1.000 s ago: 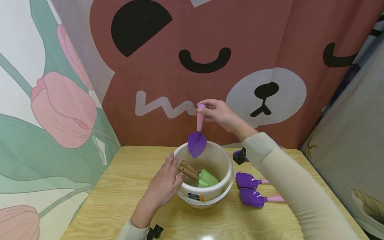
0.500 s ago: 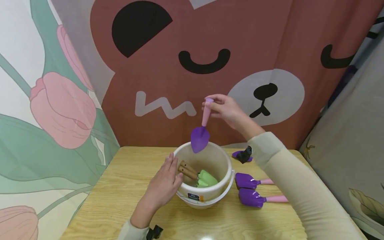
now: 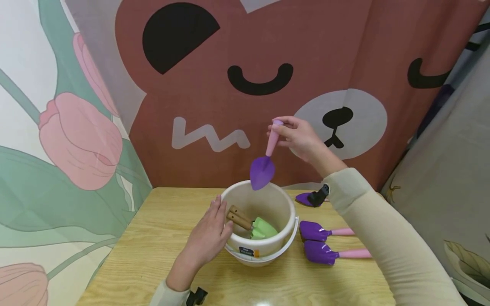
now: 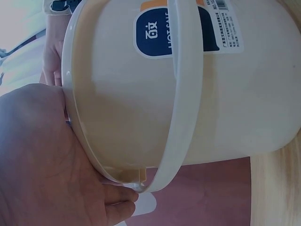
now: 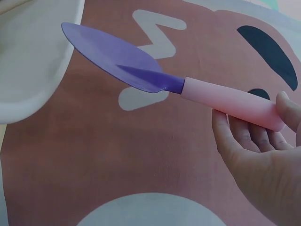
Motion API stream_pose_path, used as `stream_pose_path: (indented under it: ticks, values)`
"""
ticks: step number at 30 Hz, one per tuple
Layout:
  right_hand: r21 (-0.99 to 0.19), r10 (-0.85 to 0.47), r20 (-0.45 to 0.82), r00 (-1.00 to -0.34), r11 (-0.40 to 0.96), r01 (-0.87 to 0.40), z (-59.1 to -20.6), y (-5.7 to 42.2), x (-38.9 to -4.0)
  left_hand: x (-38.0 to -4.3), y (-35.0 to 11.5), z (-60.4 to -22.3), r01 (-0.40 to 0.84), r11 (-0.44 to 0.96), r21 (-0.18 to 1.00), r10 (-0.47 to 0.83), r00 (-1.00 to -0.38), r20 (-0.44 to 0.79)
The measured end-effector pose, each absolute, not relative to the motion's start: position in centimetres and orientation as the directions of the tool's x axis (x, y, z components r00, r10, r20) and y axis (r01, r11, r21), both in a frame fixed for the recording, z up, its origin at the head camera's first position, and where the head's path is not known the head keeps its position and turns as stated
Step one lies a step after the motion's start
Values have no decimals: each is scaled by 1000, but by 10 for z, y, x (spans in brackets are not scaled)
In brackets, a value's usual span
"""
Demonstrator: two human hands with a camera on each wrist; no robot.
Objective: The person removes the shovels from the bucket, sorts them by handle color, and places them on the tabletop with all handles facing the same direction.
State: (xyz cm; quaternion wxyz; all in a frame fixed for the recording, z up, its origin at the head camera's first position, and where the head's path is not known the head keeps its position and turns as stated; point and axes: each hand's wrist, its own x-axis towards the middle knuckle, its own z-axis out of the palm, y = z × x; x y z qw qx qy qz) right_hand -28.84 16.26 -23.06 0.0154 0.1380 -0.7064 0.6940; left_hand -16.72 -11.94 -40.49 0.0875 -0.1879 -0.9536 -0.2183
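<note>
Bear-print curtain (image 3: 199, 168), behind. Surface (image 3: 172, 221), wood-grained. Bucket (image 3: 273, 247), white, thereon. Left hand (image 3: 208, 233), fingers extended against its rim; right hand (image 3: 298, 138), fingers pinching a purple trowel (image 3: 262, 172) by its pink handle (image 3: 272, 142), near the far rim. Three purple tools (image 3: 319, 252), right; farthest partly behind wrist device (image 3: 319, 196). Green tools (image 3: 263, 228) in bucket. Barcode (image 4: 222, 4), left wrist view only.

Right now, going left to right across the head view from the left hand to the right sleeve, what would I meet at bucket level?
Left hand, brown handles inside the white bucket, green tool head also inside it, nearest purple shovel, right sleeve.
</note>
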Motion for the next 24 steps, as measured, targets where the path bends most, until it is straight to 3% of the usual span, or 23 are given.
stream_pose_path:
  ticks: [12,24]
  values:
    - [-978,-88,207,-974,-48,-204,-229,187,-284,-168,-120,-405,391,833,391,318,-917,240]
    - [-946,-1,260,-966,-201,-254,-236,220,-284,-168,-120,-406,390,832,393,316,-917,242]
